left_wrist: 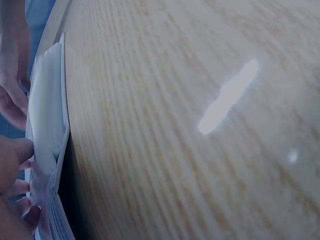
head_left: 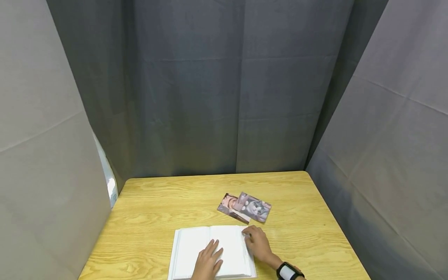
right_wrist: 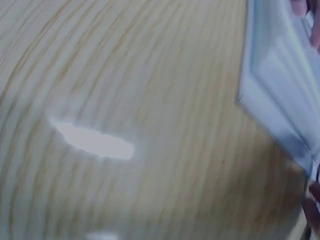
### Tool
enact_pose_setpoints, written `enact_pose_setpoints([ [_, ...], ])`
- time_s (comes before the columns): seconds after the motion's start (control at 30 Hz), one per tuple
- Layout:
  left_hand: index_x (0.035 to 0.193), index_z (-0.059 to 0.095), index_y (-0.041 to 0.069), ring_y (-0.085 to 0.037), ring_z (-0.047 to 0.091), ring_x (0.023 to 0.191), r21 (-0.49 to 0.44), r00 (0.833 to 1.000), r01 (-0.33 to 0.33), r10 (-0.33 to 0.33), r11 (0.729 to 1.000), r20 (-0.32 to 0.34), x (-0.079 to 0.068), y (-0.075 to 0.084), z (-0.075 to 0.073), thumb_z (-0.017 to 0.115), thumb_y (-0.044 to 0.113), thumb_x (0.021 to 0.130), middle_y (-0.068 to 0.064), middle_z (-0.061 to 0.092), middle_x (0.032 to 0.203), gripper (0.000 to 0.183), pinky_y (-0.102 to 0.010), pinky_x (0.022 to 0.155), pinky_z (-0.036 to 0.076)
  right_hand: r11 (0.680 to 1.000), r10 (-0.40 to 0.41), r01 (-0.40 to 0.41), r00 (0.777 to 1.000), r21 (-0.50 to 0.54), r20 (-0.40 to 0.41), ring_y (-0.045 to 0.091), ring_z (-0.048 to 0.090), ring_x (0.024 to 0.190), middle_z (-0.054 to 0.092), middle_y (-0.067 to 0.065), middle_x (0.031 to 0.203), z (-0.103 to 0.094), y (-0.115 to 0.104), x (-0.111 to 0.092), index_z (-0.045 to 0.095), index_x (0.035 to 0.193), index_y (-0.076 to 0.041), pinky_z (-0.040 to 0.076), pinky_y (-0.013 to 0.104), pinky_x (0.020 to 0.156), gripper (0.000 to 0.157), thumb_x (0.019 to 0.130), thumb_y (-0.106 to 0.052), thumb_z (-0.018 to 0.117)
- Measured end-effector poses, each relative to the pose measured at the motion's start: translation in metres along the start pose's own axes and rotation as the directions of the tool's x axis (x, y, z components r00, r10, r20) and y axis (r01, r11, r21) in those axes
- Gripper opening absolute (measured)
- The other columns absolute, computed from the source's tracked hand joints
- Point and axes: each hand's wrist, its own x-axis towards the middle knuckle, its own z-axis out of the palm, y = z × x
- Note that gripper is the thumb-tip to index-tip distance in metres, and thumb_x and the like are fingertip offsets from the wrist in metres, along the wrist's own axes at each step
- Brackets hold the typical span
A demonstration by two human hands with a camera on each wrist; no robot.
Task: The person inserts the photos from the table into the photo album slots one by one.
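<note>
An open photo album (head_left: 190, 249) with blank white pages lies flat at the table's front. My left hand (head_left: 208, 261) rests on it near the middle, fingers spread and fairly straight. At the upper right edge of the right-hand page, my right hand (head_left: 258, 244) has bent fingers and seems to pinch the page edge; its fingertips are partly hidden. In the left wrist view, the album (left_wrist: 46, 105) shows edge-on with a thick stack of leaves, the left hand (left_wrist: 12, 185) against it. The album (right_wrist: 280, 65) also appears, blurred, in the right wrist view.
Beyond the album, a cat photo (head_left: 258, 209) overlaps another photo (head_left: 229, 210) showing part of a person. Both lie on the wood-grain table (head_left: 147, 217). Grey cloth hangs behind (head_left: 189, 97) and on both sides. A watch (head_left: 287, 271) is on my right wrist.
</note>
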Motion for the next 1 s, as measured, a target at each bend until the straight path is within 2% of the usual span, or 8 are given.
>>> enact_pose_setpoints([
  [0.07, 0.119, 0.070, 0.009, -0.035, 0.048, 0.128, -0.002, 1.000, -0.001, 0.001, 1.000, -0.012, -0.001, 0.000, 0.001, 0.074, 0.023, 0.086, -0.015, 0.055, 0.138, 0.036, -0.049, 0.088, 0.050, 0.992, 0.124, -0.127, 0.983, -0.015, -0.132, 0.026, 0.063, 0.082, 0.068, 0.008, 0.091, -0.004, 0.004, 0.000, 0.070, 0.097, -0.002, 0.052, 0.041, 0.069, 0.019, 0.081, 0.009, 0.067],
  [0.13, 0.118, 0.071, 0.009, -0.036, 0.049, 0.128, 0.002, 0.999, -0.007, 0.007, 1.000, -0.034, -0.001, 0.000, 0.001, 0.074, 0.022, 0.085, -0.016, 0.056, 0.137, 0.036, -0.049, 0.087, 0.050, 0.962, 0.265, -0.271, 0.938, 0.004, -0.224, 0.024, 0.064, 0.075, 0.069, 0.008, 0.086, -0.008, 0.010, 0.001, 0.069, 0.098, -0.001, 0.050, 0.038, 0.062, 0.017, 0.084, 0.007, 0.063],
  [0.27, 0.117, 0.071, 0.008, -0.036, 0.050, 0.126, 0.013, 0.997, -0.019, 0.020, 1.000, -0.072, -0.001, -0.001, 0.002, 0.075, 0.022, 0.084, -0.016, 0.057, 0.136, 0.036, -0.049, 0.086, 0.050, 0.893, 0.448, -0.443, 0.857, 0.079, -0.253, 0.027, 0.065, 0.074, 0.072, 0.016, 0.094, -0.017, 0.021, 0.007, 0.063, 0.112, 0.003, 0.049, 0.041, 0.062, 0.020, 0.094, -0.002, 0.055],
  [0.5, 0.118, 0.071, 0.008, -0.036, 0.049, 0.127, 0.008, 0.997, -0.036, 0.036, 0.999, -0.074, -0.001, -0.003, 0.003, 0.074, 0.022, 0.085, -0.017, 0.056, 0.136, 0.036, -0.049, 0.085, 0.051, 0.837, 0.547, -0.525, 0.814, 0.155, -0.196, 0.042, 0.066, 0.093, 0.069, 0.027, 0.106, -0.026, 0.037, 0.025, 0.055, 0.123, 0.011, 0.050, 0.055, 0.079, 0.034, 0.097, -0.011, 0.055],
  [0.7, 0.115, 0.072, 0.007, -0.036, 0.052, 0.124, 0.040, 0.990, -0.061, 0.066, 0.997, -0.121, -0.003, -0.001, 0.003, 0.076, 0.021, 0.082, -0.017, 0.058, 0.133, 0.035, -0.048, 0.082, 0.052, 0.764, 0.645, -0.622, 0.744, 0.172, -0.177, 0.049, 0.060, 0.103, 0.066, 0.029, 0.110, -0.023, 0.045, 0.041, 0.055, 0.123, 0.011, 0.047, 0.057, 0.084, 0.043, 0.092, -0.018, 0.060],
  [0.8, 0.117, 0.071, 0.008, -0.036, 0.051, 0.125, 0.073, 0.995, -0.051, 0.056, 0.996, -0.079, -0.003, 0.002, 0.003, 0.075, 0.021, 0.083, -0.017, 0.057, 0.135, 0.036, -0.047, 0.085, 0.052, 0.740, 0.672, -0.647, 0.716, 0.184, -0.186, 0.050, 0.060, 0.102, 0.065, 0.030, 0.110, -0.023, 0.046, 0.047, 0.058, 0.121, 0.011, 0.048, 0.057, 0.084, 0.041, 0.090, -0.015, 0.062],
  [0.9, 0.117, 0.071, 0.009, -0.035, 0.051, 0.125, 0.109, 0.997, -0.057, 0.062, 0.992, -0.043, -0.002, 0.006, 0.002, 0.075, 0.020, 0.083, -0.017, 0.058, 0.134, 0.035, -0.046, 0.089, 0.051, 0.733, 0.679, -0.640, 0.707, 0.229, -0.199, 0.045, 0.064, 0.094, 0.068, 0.027, 0.104, -0.024, 0.045, 0.050, 0.062, 0.117, 0.010, 0.051, 0.050, 0.080, 0.035, 0.089, -0.011, 0.063],
  [1.0, 0.110, 0.074, 0.010, -0.033, 0.054, 0.121, 0.123, 0.994, -0.078, 0.088, 0.989, -0.072, -0.002, 0.008, 0.003, 0.078, 0.015, 0.079, -0.015, 0.061, 0.128, 0.032, -0.045, 0.091, 0.050, 0.718, 0.680, -0.597, 0.711, 0.358, -0.178, 0.037, 0.068, 0.081, 0.070, 0.024, 0.098, -0.024, 0.042, 0.052, 0.061, 0.118, 0.011, 0.055, 0.041, 0.069, 0.032, 0.091, -0.006, 0.061],
])
